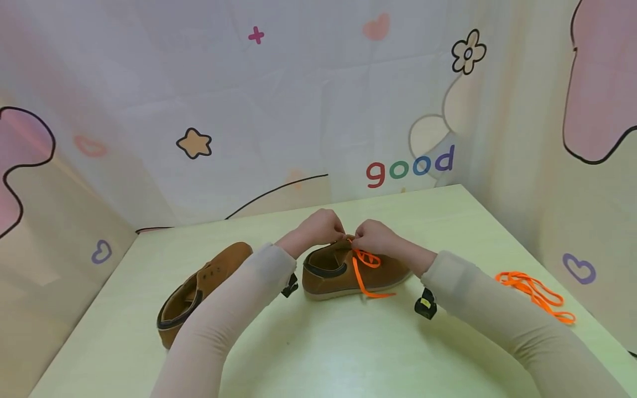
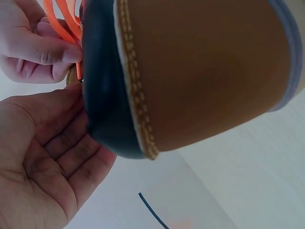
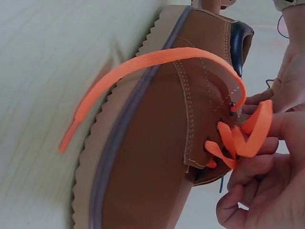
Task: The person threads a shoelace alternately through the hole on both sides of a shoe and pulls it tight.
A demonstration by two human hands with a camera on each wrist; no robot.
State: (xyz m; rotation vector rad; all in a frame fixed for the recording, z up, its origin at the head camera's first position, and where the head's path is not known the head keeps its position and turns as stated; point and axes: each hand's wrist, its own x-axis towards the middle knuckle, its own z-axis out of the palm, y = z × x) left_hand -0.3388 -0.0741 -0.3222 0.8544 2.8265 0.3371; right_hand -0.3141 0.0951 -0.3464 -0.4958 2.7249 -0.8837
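Observation:
A brown leather shoe [image 1: 328, 279] with a dark padded collar stands side-on on the table, toe to the right. An orange shoelace [image 3: 233, 138] is threaded through its lower eyelets, and one loose end drapes down the side to the table. At the top of the lacing, my left hand [image 2: 52, 157] pinches the edge of the shoe's opening near the upper eyelets. Right beside those fingertips, my right hand [image 3: 267, 176] pinches the lace between thumb and forefinger. In the left wrist view the right thumb [image 2: 71, 54] presses on the lace.
A matching brown shoe [image 1: 226, 265] without a lace lies at the left, partly behind the left sleeve. Another orange shoelace [image 1: 534, 290] lies in loose loops at the right of the pale green table [image 1: 328, 354]. A printed curtain [image 1: 298, 110] hangs behind.

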